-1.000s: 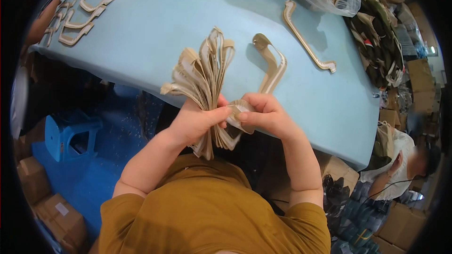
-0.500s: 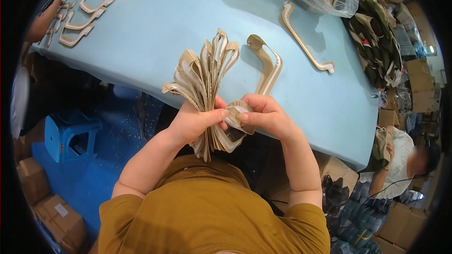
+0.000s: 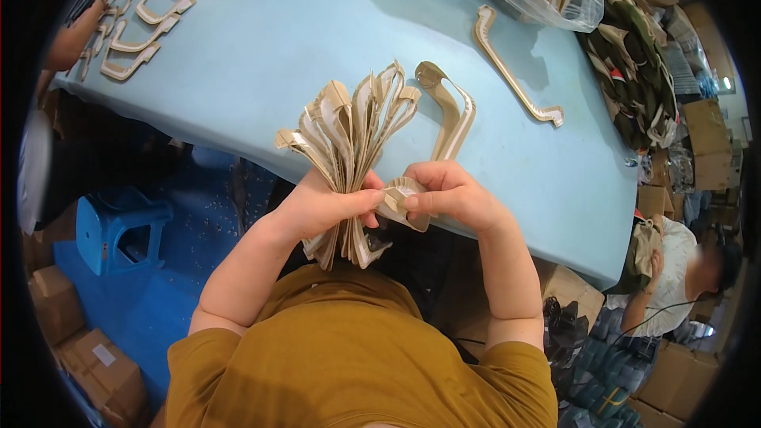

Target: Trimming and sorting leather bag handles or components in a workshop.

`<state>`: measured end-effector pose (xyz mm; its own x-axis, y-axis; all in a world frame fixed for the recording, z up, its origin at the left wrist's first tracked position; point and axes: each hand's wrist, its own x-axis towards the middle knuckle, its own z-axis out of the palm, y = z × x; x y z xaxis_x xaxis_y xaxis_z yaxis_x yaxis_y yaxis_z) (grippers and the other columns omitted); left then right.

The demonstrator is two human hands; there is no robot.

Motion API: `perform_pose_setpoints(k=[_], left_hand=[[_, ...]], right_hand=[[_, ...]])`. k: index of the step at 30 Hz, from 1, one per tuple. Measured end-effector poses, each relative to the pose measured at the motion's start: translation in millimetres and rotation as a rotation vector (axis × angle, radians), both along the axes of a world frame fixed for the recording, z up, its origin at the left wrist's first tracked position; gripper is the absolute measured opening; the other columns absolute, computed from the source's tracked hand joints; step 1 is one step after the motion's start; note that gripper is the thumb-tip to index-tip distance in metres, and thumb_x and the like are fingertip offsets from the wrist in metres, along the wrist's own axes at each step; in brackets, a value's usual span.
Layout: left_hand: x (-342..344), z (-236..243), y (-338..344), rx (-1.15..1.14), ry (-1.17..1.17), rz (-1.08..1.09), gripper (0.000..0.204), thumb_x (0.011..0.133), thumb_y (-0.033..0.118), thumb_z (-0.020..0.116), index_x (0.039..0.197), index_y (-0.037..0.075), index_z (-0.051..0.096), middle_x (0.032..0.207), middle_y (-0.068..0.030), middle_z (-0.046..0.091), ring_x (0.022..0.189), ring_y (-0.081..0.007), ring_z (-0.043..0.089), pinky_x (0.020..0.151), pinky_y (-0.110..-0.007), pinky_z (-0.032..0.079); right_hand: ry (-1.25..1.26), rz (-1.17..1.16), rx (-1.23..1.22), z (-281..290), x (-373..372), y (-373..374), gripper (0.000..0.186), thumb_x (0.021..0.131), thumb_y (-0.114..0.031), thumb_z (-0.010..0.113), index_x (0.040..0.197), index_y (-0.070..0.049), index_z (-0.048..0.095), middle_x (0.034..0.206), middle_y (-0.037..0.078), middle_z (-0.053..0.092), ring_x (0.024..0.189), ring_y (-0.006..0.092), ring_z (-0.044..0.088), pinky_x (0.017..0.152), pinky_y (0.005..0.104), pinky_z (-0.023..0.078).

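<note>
My left hand (image 3: 321, 208) is closed around the middle of a thick bundle of tan fabric strips (image 3: 341, 119) with white edging. Their upper ends fan out over the table edge, while the lower ends hang in front of my body. Beside the bundle, the thumb and fingers of my right hand (image 3: 464, 196) pinch the curled end of a tan fabric strip (image 3: 403, 192). My left thumb meets that same end. Just beyond my right hand, one loose bent strip (image 3: 456, 115) lies on the table, and another angled strip (image 3: 515, 71) rests farther right.
On the light blue table (image 3: 261, 47), more bent strips (image 3: 131, 59) lie in rows at the far left. A clear plastic bag (image 3: 583, 0) of strips stands at the back right, near dark green fabric (image 3: 634, 71). A blue stool (image 3: 103, 230) stands left; co-workers are at both sides.
The bundle's upper ends have spread and shifted slightly right; its lower ends have swung left, nearer my left wrist. Both hands keep their hold in nearly the same place.
</note>
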<state>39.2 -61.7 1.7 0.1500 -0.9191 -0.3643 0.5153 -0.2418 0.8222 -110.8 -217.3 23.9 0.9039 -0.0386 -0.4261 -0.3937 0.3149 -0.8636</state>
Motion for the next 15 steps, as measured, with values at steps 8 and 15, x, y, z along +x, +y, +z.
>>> perform_pose_setpoints(k=[8,15], left_hand=[[-4,-2,1,0.014,-0.112,-0.018,0.018,0.076,0.004,0.063,0.089,-0.001,0.052,0.077,-0.0051,0.055,0.061,-0.0126,0.059,0.053,-0.024,0.05],[7,-16,5,-0.062,0.143,-0.104,0.013,0.078,0.003,0.059,0.089,-0.002,0.055,0.08,-0.0106,0.06,0.065,-0.0185,0.064,0.06,-0.029,0.052]], right_hand=[[0.055,0.058,-0.082,0,3,1,0.013,0.08,-0.012,0.061,0.084,0.0,0.058,0.073,0.001,0.058,0.067,0.0074,0.053,0.06,0.0226,0.043],[0.071,0.128,-0.046,1,4,-6,0.013,0.08,-0.012,0.061,0.081,0.0,0.059,0.071,0.001,0.058,0.067,0.0071,0.053,0.061,0.0223,0.042]])
